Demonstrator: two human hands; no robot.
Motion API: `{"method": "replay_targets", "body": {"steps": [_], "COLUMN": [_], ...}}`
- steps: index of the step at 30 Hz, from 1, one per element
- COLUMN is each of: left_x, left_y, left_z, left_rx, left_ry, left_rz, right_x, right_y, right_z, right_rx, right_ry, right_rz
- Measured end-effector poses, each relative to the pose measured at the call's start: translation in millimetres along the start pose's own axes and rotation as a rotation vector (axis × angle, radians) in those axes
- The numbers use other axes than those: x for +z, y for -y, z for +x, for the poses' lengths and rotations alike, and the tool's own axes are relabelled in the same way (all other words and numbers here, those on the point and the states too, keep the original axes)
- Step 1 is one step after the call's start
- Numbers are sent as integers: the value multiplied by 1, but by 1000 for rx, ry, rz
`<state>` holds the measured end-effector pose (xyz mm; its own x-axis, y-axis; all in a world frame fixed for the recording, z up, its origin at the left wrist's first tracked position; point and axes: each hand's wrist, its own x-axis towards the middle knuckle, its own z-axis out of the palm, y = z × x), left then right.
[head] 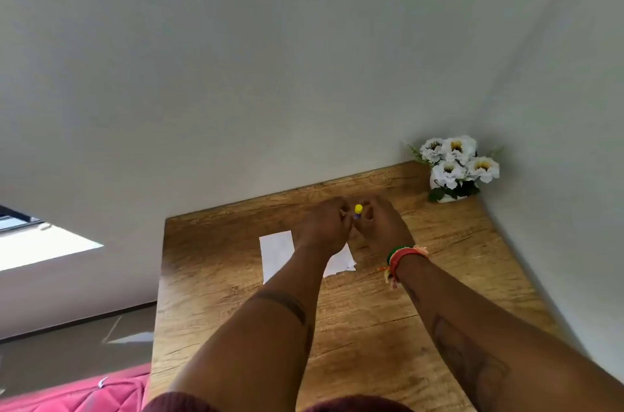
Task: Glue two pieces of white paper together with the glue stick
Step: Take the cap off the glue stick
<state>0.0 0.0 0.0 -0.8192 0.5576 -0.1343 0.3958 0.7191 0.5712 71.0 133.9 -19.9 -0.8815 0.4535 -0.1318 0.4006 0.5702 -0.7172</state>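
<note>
The glue stick (358,211) stands between the two hands above the wooden table (439,259), near its far edge. Its long axis runs close to upright, with a rounded yellow end pointing up and a little away from the camera and a sliver of purple barrel showing just below it; the rest of the tube is hidden by fingers. The left hand (324,226) sits at about nine o'clock from the stick, fingers curled inward and closed around its lower part. The right hand (380,224) sits at about three o'clock, likewise curled, its fingertips drawn in to the stick. Both hands are pinched on the tube, and the blur there leaves it unclear which hand has the cap and which the body.

Beneath the hands and toward six o'clock lie two pieces of white paper, flat and thin with straight edges. One sheet (277,253) lies at about seven o'clock from the stick, a plain rectangle partly covered by the left forearm. The other sheet (341,262) lies at about six o'clock, between the two wrists, its near edge uneven, with a faint mark on it.

The right wrist carries a woven bracelet (403,254) in red, green and orange with loose tassel ends. The table has a warm brown, heavily grained top. At two o'clock, in the corner where the pale walls meet, stands a small white pot of white flowers (456,161) with yellow centres and dark green leaves.
</note>
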Motion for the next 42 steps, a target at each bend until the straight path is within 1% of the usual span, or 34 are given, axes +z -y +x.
{"method": "replay_targets", "body": {"steps": [3, 5, 8, 11, 14, 21, 23, 25, 27, 32, 35, 38, 42], "left_x": [5, 9, 9, 1, -10, -31, -34, -40, -47, -56, -64, -72, -77], "left_y": [4, 9, 13, 12, 14, 12, 9, 5, 0, -8, -13, -12, -12], "left_z": [7, 10, 15, 16, 17, -8, -15, -26, -33, -55, -68, -77, -85], "left_rx": [50, 74, 103, 79, 60, -42, -79, -144, -198, -280, -337, -347, -341], "left_ry": [-13, -11, -57, -113, -167, -204, -226, -239, -220, -180, -103, -64, -81], "left_rz": [53, 25, -54, -104, -136, -224, -300, -434, -576, -811, -991, -1034, -1053], "right_x": [4, 7, 8, 9, 10, 14, 13, 10, 6, 6, 6, 5, 3], "right_y": [-1, 0, 4, 14, 26, 52, 57, 63, 66, 76, 79, 81, 84], "right_z": [4, 6, 15, 22, 24, 1, -5, -17, -27, -51, -65, -74, -80], "right_rx": [-85, -84, -53, -59, -125, -248, -268, -304, -334, -333, -340, -379, -416], "right_ry": [7, 13, 49, 86, 62, 7, -1, -9, -25, -79, -104, -115, -119], "right_rz": [29, 34, 19, -14, -27, 16, 76, 149, 171, 98, 22, -32, -24]}}
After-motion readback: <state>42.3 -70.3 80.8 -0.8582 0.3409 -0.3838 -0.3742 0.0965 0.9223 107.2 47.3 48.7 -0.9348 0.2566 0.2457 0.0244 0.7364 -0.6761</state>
